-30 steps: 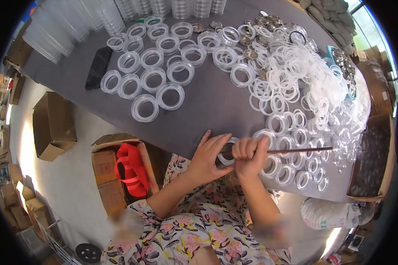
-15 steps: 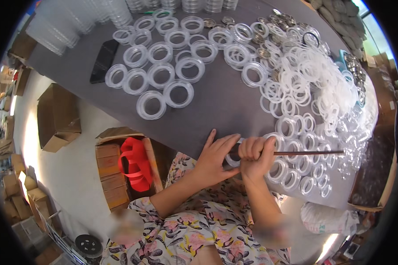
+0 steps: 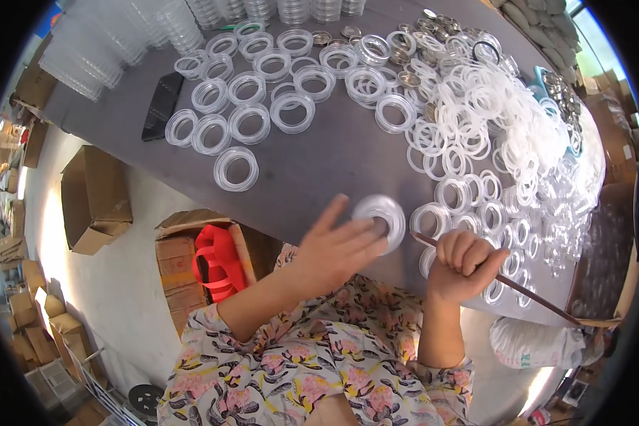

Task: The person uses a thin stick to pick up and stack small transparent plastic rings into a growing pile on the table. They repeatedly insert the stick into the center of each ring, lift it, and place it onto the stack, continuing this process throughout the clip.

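Observation:
My left hand [image 3: 339,248], blurred by motion, lies over the table's near edge with its fingers stretched out. Its fingertips overlap a clear plastic ring [image 3: 389,207], which is smeared too; whether they press on it I cannot tell. To the right, my right hand [image 3: 465,266] is a fist around a thin brown stick [image 3: 539,299]. The stick slants from beside that ring down past the table's near right edge. Several clear rings [image 3: 431,219] lie behind and around my right fist, partly hidden by it.
Clear rings [image 3: 249,123] are spread over the grey table [image 3: 312,167], with a black phone-like slab [image 3: 162,106] beside them. White flat rings [image 3: 476,121] heap up at right, near metal discs [image 3: 433,27]. Stacked clear cups [image 3: 85,57] stand far left. An open carton [image 3: 177,263] holds red straps [image 3: 219,263].
My right hand has moved right and down with the stick, whose left end now shows. A clear ring has come into view by my left fingers. One ring is gone from the left group.

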Available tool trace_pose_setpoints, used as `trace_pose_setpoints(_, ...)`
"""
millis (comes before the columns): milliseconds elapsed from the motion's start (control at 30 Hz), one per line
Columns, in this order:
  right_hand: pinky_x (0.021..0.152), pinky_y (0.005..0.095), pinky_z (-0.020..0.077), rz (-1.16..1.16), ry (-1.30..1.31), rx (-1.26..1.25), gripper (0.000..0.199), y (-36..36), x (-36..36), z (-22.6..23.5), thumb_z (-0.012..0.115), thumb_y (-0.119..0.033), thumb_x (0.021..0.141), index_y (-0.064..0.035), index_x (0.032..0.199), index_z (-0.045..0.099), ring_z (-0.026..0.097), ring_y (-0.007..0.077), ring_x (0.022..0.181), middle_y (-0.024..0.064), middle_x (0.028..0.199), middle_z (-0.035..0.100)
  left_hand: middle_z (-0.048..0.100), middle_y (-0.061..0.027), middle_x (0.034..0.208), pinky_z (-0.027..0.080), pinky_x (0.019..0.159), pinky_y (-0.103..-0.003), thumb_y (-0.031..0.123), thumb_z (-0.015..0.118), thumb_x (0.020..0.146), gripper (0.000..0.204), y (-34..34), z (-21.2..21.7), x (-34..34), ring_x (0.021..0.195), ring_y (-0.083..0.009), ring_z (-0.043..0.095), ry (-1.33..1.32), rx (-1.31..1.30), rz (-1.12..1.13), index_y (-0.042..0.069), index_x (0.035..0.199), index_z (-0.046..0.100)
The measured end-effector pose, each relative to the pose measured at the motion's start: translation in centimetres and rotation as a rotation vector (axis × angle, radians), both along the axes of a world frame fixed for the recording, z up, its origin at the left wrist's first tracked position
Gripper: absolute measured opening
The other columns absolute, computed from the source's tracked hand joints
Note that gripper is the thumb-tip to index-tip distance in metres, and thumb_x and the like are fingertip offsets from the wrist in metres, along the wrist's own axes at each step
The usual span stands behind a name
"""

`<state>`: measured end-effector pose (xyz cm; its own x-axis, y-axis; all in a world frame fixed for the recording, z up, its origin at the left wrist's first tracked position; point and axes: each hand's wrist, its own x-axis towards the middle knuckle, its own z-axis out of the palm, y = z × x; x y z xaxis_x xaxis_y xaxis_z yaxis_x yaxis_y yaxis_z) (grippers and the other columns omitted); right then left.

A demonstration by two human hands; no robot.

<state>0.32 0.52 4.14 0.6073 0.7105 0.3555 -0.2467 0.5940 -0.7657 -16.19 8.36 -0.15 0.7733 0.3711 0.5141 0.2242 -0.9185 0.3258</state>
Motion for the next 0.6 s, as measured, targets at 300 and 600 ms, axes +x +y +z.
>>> trace_pose_setpoints(300, 0.036, 0.0241, 0.0154, 0.137, 0.127, -0.052, 0.055, -0.6, -1.1, 0.7, 0.019, -0.038, 0.093, -0.0120, 0.045, 0.023, 0.017, 0.0108, 0.036, -0.0014, 0.042, 0.023, 0.049, -0.0074, 0.108, 0.030, 0.095, -0.043, 0.020, 0.072, 0.059, 0.060, -0.1, 0.0, 1.2, 0.107, -0.0236, 0.044, -0.130, -0.391, -0.138, 0.006, 0.112, 0.048)
trace_pose_setpoints(600, 0.038, 0.0253, 0.0184, 0.188, 0.006, -0.038, 0.049, 2.9, -2.1, -3.1, 0.027, -0.032, 0.093, -0.0088, 0.050, 0.024, 0.022, 0.0116, 0.038, -0.0007, 0.043, 0.025, 0.046, -0.0138, 0.116, 0.027, 0.097, -0.044, 0.021, 0.076, 0.056, 0.079, -0.8, -2.9, 2.5, 0.108, -0.0284, 0.045, -0.250, -0.746, -0.111, 0.002, 0.121, 0.036)
